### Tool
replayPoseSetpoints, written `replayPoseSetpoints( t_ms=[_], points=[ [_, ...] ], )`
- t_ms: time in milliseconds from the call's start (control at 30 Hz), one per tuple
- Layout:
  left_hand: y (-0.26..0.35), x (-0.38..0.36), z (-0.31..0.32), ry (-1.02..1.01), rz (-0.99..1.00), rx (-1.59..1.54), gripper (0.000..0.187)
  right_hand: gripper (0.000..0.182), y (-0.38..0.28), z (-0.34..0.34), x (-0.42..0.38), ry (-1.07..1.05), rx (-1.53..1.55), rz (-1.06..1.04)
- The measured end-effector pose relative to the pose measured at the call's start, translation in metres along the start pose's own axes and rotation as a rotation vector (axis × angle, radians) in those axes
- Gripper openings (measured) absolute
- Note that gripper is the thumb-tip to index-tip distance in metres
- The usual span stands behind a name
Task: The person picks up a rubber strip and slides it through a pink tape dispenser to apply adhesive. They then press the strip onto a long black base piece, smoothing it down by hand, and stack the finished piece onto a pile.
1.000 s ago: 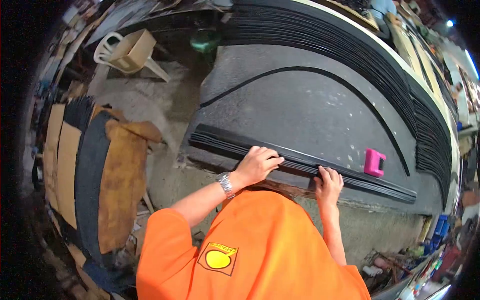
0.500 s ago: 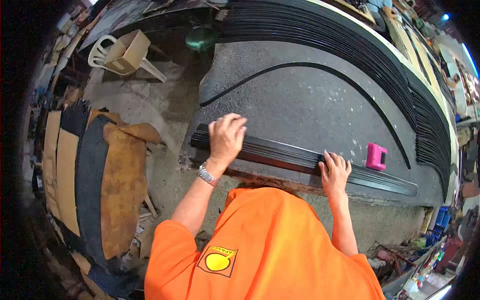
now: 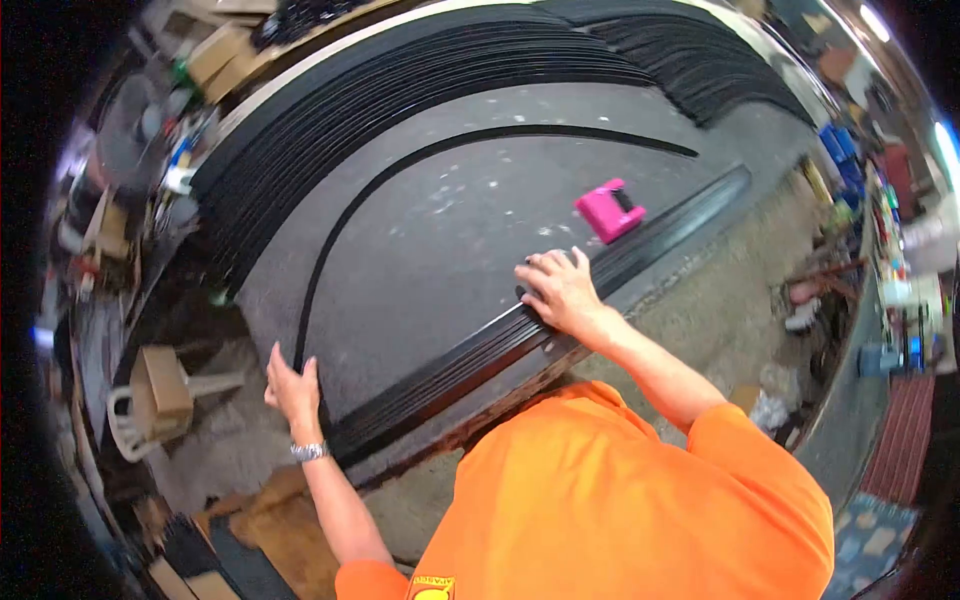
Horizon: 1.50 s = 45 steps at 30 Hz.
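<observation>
My left hand is at the near left end of a single curved black strip, thumb and forefinger spread on either side of that end. Across the bundle of long black strips along the table's near edge lies my right hand, its fingers apart and bent over the far side. The bundle's left end is just right of my left wrist, and its right part runs on past my right hand. Beyond that hand, beside the bundle, sits a pink tool-like block with a dark part.
Many black strips lie in a curved stack along the table's far side, with a second group to the right. A white plastic chair holding a cardboard box stands left of the dark table.
The view has turned to the right. My left hand has left the bundle and reached to the single strip's end. My right hand stays over the bundle.
</observation>
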<state>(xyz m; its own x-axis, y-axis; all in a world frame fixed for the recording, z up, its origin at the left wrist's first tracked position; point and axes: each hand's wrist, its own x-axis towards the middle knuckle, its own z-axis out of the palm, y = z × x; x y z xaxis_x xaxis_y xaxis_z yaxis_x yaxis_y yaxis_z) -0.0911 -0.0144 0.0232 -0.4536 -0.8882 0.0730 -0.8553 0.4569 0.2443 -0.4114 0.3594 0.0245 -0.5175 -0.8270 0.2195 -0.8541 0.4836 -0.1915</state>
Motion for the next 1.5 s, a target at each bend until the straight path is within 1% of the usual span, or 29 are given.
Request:
replayPoseSetpoints(
  t_ms=[100, 133, 167, 200, 267, 300, 333, 367, 467, 500, 600, 633, 733, 767, 867, 900, 933, 1033, 1067, 1133, 1167, 1233, 1367, 1467, 1500],
  points=[
    [0.007, 0.022, 0.004, -0.089, 0.008, 0.010, 0.076, 0.063, 0.078, -0.022, 0.012, 0.034, -0.088, 0.116],
    [0.012, 0.028, 0.003, -0.122, 0.006, -0.001, 0.076, 0.065, 0.106, -0.037, 0.021, 0.017, -0.111, 0.156],
    [0.015, 0.034, 0.005, -0.120, 0.015, 0.015, 0.076, 0.068, 0.133, -0.046, 0.029, 0.031, -0.134, 0.224],
    [0.016, 0.042, 0.011, -0.115, 0.022, 0.030, 0.075, 0.078, 0.170, -0.042, 0.036, 0.071, -0.229, 0.235],
    [0.028, 0.064, 0.014, -0.143, 0.028, 0.058, 0.076, 0.082, 0.228, -0.050, 0.058, 0.037, -0.321, 0.312],
    [0.034, 0.074, 0.013, -0.175, 0.025, 0.070, 0.076, 0.077, 0.253, -0.052, 0.069, 0.052, -0.359, 0.324],
    [0.041, 0.083, 0.013, -0.206, 0.018, 0.081, 0.076, 0.077, 0.276, -0.053, 0.081, 0.042, -0.403, 0.337],
    [0.048, 0.090, 0.014, -0.193, 0.033, 0.095, 0.071, 0.077, 0.297, -0.052, 0.091, 0.028, -0.414, 0.345],
    [0.060, 0.114, 0.026, -0.253, 0.037, 0.075, 0.065, 0.072, 0.351, -0.035, 0.118, -0.012, -0.486, 0.332],
    [0.073, 0.116, 0.023, -0.241, 0.049, 0.082, 0.056, 0.067, 0.360, -0.031, 0.126, -0.030, -0.488, 0.323],
    [0.083, 0.133, 0.026, -0.333, 0.030, 0.144, 0.050, 0.062, 0.377, -0.022, 0.145, -0.140, -0.429, 0.308],
    [0.087, 0.135, 0.026, -0.338, 0.046, 0.145, 0.044, 0.058, 0.378, -0.020, 0.150, -0.127, -0.399, 0.303],
    [0.094, 0.143, 0.025, -0.389, 0.054, 0.161, 0.035, 0.056, 0.382, -0.027, 0.165, -0.266, -0.354, 0.263],
    [0.097, 0.144, 0.025, -0.361, 0.101, 0.187, 0.025, 0.056, 0.382, -0.030, 0.171, -0.279, -0.325, 0.257],
    [0.092, 0.156, 0.027, -0.307, 0.140, 0.181, 0.021, 0.059, 0.401, -0.027, 0.188, -0.225, -0.260, 0.258],
    [0.097, 0.161, 0.025, -0.315, 0.107, 0.203, 0.019, 0.060, 0.408, -0.026, 0.197, -0.214, -0.259, 0.283],
    [0.100, 0.167, 0.026, -0.292, 0.113, 0.210, 0.019, 0.059, 0.416, -0.022, 0.205, -0.159, -0.262, 0.263],
    [0.101, 0.195, 0.029, -0.225, 0.132, 0.210, 0.018, 0.058, 0.432, -0.016, 0.240, -0.127, -0.291, 0.299],
    [0.101, 0.204, 0.031, -0.197, 0.165, 0.246, 0.020, 0.058, 0.436, -0.014, 0.253, -0.116, -0.292, 0.310],
    [0.113, 0.221, 0.033, -0.165, 0.170, 0.305, 0.021, 0.057, 0.439, -0.006, 0.274, -0.098, -0.296, 0.334],
    [0.110, 0.232, 0.038, -0.174, 0.138, 0.287, 0.021, 0.056, 0.442, -0.003, 0.285, -0.078, -0.289, 0.336],
    [0.118, 0.246, 0.044, -0.138, 0.139, 0.300, 0.022, 0.055, 0.445, 0.004, 0.300, -0.039, -0.277, 0.342],
    [0.123, 0.262, 0.052, -0.106, 0.152, 0.309, 0.023, 0.055, 0.448, 0.014, 0.317, -0.004, -0.262, 0.327],
    [0.124, 0.268, 0.056, -0.159, 0.105, 0.257, 0.024, 0.057, 0.448, 0.020, 0.316, 0.060, -0.248, 0.297],
    [0.122, 0.268, 0.057, -0.158, 0.126, 0.200, 0.029, 0.061, 0.448, 0.021, 0.312, 0.086, -0.292, 0.281]
  ],
)
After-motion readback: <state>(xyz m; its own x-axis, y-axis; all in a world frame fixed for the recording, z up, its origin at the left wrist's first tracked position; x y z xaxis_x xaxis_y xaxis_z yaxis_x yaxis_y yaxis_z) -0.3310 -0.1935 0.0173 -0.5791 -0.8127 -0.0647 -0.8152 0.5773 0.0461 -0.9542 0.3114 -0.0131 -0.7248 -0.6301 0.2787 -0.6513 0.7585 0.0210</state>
